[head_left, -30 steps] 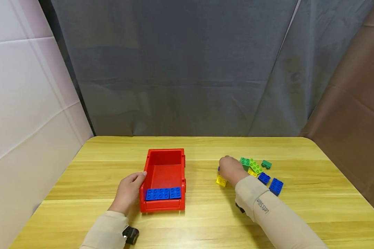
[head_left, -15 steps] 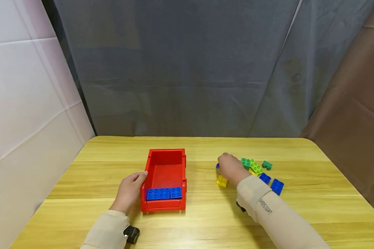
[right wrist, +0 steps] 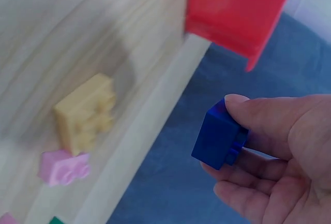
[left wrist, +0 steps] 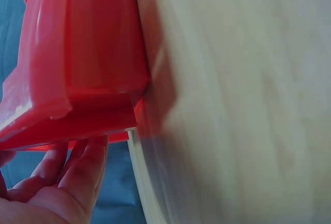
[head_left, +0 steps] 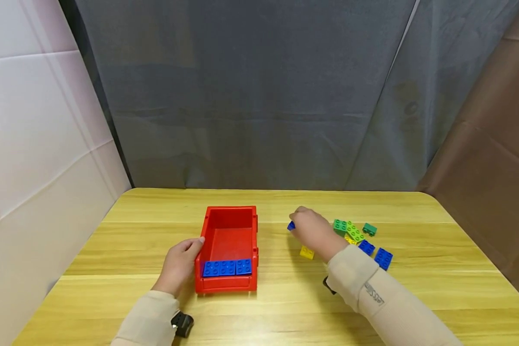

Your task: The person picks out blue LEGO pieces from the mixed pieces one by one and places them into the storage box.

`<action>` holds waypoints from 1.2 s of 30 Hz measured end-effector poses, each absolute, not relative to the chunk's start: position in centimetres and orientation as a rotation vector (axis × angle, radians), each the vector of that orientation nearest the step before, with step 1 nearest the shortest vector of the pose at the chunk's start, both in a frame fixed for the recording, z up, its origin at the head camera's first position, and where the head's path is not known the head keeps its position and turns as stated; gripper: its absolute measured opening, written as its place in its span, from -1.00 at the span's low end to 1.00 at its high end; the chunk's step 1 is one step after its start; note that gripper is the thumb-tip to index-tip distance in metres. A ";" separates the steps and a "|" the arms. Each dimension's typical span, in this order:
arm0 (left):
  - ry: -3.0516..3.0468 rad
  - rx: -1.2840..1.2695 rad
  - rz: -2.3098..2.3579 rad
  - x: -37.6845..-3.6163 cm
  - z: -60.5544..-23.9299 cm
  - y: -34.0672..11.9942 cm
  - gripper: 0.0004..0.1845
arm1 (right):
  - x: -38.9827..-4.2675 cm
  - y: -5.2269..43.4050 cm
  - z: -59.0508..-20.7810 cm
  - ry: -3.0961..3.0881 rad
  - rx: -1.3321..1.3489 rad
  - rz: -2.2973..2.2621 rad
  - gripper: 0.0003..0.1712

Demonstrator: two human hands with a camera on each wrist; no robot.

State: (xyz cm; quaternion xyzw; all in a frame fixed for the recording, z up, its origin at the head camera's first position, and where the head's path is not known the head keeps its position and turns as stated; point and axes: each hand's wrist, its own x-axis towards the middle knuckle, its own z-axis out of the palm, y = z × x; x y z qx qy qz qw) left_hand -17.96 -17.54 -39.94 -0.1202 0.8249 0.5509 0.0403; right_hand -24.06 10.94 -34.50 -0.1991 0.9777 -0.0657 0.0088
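My left hand [head_left: 181, 264] grips the left wall of a red bin [head_left: 226, 285], with its thumb at the rim. In the left wrist view the fingers [left wrist: 85, 169] reach under the edge of the bin's side. Across the bin's near end lies a row of blue bricks [head_left: 227, 268]. Between thumb and fingers my right hand [head_left: 315, 233] pinches a blue toy building brick [right wrist: 217, 136], raised off the table and right of the bin. A yellow brick [head_left: 307, 252] lies below that hand. Beside it in the right wrist view is a pink brick [right wrist: 63, 167], hidden in the head view.
Several loose bricks lie on the wooden table [head_left: 277, 312] to the right: a green brick [head_left: 339, 227], a lime brick [head_left: 355, 231], a dark green brick [head_left: 369, 229] and blue bricks [head_left: 383, 258]. A grey curtain [head_left: 242, 96] hangs behind the table.
My right hand has moved left and slightly away from me, carrying the blue brick off from the yellow one. The left hand and the bin keep their places.
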 end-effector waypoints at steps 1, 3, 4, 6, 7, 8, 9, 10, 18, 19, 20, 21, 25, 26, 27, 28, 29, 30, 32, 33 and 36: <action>2.528 -0.367 1.687 -18.0 -39.9 -17.5 -0.39 | -23.9 10.8 -34.3 3.060 -0.645 -0.196 -0.60; 2.533 -0.366 1.687 -17.9 -39.9 -17.5 -0.39 | -23.5 10.5 -33.9 3.070 -0.675 -0.192 -0.58; 2.536 -0.364 1.686 -17.9 -39.9 -17.5 -0.39 | -23.3 10.3 -33.7 3.072 -0.679 -0.195 -0.57; 2.539 -0.362 1.688 -17.9 -39.8 -17.5 -0.39 | -23.0 9.9 -33.3 3.076 -0.685 -0.208 -0.55; 2.538 -0.362 1.687 -17.9 -39.8 -17.5 -0.39 | -22.9 9.7 -33.2 3.078 -0.689 -0.209 -0.54; 2.538 -0.362 1.687 -17.9 -39.8 -17.5 -0.40 | -22.8 9.5 -33.0 3.079 -0.690 -0.214 -0.53; 2.536 -0.363 1.686 -17.9 -39.8 -17.5 -0.39 | -22.6 9.2 -32.9 3.081 -0.692 -0.216 -0.52; 2.534 -0.365 1.684 -17.9 -39.8 -17.5 -0.39 | -22.5 9.0 -32.8 3.080 -0.694 -0.222 -0.51; 2.527 -0.364 1.686 -17.9 -39.7 -17.5 -0.39 | -21.6 7.9 -32.1 3.101 -0.774 -0.248 -0.51; 2.524 -0.365 1.684 -17.8 -39.7 -17.5 -0.39 | -21.5 7.8 -32.0 3.103 -0.790 -0.252 -0.51; 2.525 -0.363 1.681 -17.8 -39.7 -17.5 -0.39 | -21.5 7.7 -32.0 3.105 -0.801 -0.254 -0.51; 2.525 -0.361 1.681 -17.8 -39.7 -17.5 -0.38 | -21.4 7.5 -31.9 3.106 -0.813 -0.263 -0.51; 2.528 -0.357 1.682 -17.8 -39.7 -17.5 -0.38 | -21.1 6.9 -31.8 3.102 -0.841 -0.294 -0.51; 2.528 -0.358 1.682 -17.8 -39.7 -17.5 -0.38 | -21.0 6.7 -31.8 3.097 -0.838 -0.303 -0.50; 2.529 -0.357 1.684 -17.8 -39.7 -17.5 -0.38 | -20.9 6.5 -31.7 3.091 -0.834 -0.312 -0.49; 2.528 -0.359 1.685 -17.8 -39.7 -17.5 -0.39 | -20.8 6.3 -31.6 3.085 -0.832 -0.317 -0.48; 2.525 -0.360 1.687 -17.8 -39.7 -17.5 -0.39 | -20.7 6.0 -31.6 3.077 -0.831 -0.325 -0.48; 2.523 -0.361 1.689 -17.8 -39.7 -17.5 -0.39 | -20.7 5.8 -31.6 3.069 -0.830 -0.330 -0.47; 2.520 -0.363 1.694 -17.8 -39.7 -17.5 -0.39 | -20.5 5.4 -31.5 3.054 -0.839 -0.335 -0.46; 2.521 -0.360 1.697 -17.8 -39.7 -17.5 -0.39 | -20.5 5.3 -31.5 3.047 -0.845 -0.336 -0.45; 2.525 -0.358 1.699 -17.8 -39.7 -17.5 -0.40 | -20.3 4.7 -31.6 3.035 -0.866 -0.332 -0.43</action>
